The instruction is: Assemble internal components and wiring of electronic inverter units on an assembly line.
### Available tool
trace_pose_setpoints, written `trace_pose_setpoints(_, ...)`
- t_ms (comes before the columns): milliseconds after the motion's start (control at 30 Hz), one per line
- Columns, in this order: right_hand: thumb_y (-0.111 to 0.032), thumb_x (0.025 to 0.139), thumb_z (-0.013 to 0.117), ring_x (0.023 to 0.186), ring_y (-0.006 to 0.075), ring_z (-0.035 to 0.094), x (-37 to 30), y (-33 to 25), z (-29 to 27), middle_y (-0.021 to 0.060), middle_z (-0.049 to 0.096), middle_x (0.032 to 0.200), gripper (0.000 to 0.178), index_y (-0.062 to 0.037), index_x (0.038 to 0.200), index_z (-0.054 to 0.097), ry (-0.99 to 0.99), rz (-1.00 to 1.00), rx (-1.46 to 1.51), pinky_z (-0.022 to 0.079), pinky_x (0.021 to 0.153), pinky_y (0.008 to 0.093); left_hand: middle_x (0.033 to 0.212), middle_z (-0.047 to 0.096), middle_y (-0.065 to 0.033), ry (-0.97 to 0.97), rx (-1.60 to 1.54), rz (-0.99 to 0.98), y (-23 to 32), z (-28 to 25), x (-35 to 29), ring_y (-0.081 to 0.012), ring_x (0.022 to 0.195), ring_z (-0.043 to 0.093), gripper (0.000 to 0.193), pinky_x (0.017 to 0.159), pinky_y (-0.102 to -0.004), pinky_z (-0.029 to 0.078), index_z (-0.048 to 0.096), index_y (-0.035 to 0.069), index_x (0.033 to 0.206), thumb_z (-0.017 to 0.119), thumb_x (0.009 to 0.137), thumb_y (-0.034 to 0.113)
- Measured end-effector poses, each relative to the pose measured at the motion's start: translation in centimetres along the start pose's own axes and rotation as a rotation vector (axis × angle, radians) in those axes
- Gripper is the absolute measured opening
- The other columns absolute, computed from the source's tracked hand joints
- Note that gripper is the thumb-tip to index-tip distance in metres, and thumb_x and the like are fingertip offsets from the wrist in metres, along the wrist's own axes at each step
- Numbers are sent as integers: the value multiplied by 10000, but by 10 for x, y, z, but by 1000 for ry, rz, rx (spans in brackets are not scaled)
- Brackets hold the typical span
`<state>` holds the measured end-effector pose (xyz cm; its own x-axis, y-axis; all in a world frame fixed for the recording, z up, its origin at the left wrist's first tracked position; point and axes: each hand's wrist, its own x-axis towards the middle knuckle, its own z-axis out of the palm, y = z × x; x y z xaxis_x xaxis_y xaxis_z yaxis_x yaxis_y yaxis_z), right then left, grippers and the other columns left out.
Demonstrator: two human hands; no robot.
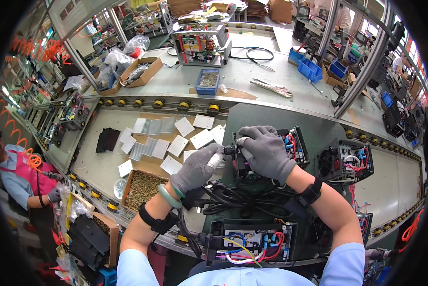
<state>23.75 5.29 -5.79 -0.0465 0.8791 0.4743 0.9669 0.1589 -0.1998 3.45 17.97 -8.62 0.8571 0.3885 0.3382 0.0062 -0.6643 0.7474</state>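
My gloved left hand (198,167) is closed, its fingertips and thumb on a black round fitting (229,150) at the left side of a black-cased electrical unit. My gloved right hand (267,152) lies over that unit (297,143), fingers bent round its left end beside the fitting. Red wires show in the unit's uncovered inside; the right hand hides much of the rest. Below both hands lies a bundle of black cable (245,198). Nearest my body stands another black unit (252,240), with blue, red, white and yellow wires.
Silver heat sinks and plates (177,145) cover cardboard at left, near a box of small brass-coloured parts (145,190). A third wired unit (349,161) stands right. Behind the roller edge are locking pliers (272,87) and a blue bin (207,82). Another person (25,171) is at far left.
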Motion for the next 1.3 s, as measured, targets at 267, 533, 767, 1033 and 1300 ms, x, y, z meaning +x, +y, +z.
trace_pose_setpoints(267,-168,825,632,1135,267,586,-3,-3,-1,58,635,1188,191,-112,989,710,-6,17,-14,397,1046,459,1057,689,-181,100,-149,-119,-7,15,-11,-313,982,683,260,849,-363,535,618,16,1197,564,972,135)
trace_pose_setpoints(533,-171,833,632,1127,271,587,-1,-4,0,51,637,1173,188,-113,994,711,6,21,-10,403,1043,451,1019,697,-178,56,-211,-169,-12,9,-5,-311,941,682,239,809,-359,533,643,21,1153,559,960,134)
trace_pose_setpoints(767,-162,830,641,1116,280,590,2,-1,-1,62,638,1159,185,-111,995,708,17,20,8,410,1021,451,934,683,-180,-30,313,-121,12,0,12,-342,894,676,216,745,-385,537,653,41,1078,644,873,106)
trace_pose_setpoints(1033,-131,757,656,1085,327,585,1,-7,-3,99,641,1128,215,-66,959,692,7,16,75,411,975,455,879,661,-195,-42,238,-20,-2,17,15,-396,843,656,165,734,-460,527,623,52,1044,548,910,111)
trace_pose_setpoints(1300,-217,741,668,1075,291,584,19,14,-3,68,653,1134,178,-125,872,745,-299,52,270,392,946,421,860,591,-193,-36,515,-160,23,30,34,-355,797,673,304,667,-470,542,587,19,1035,481,991,300)
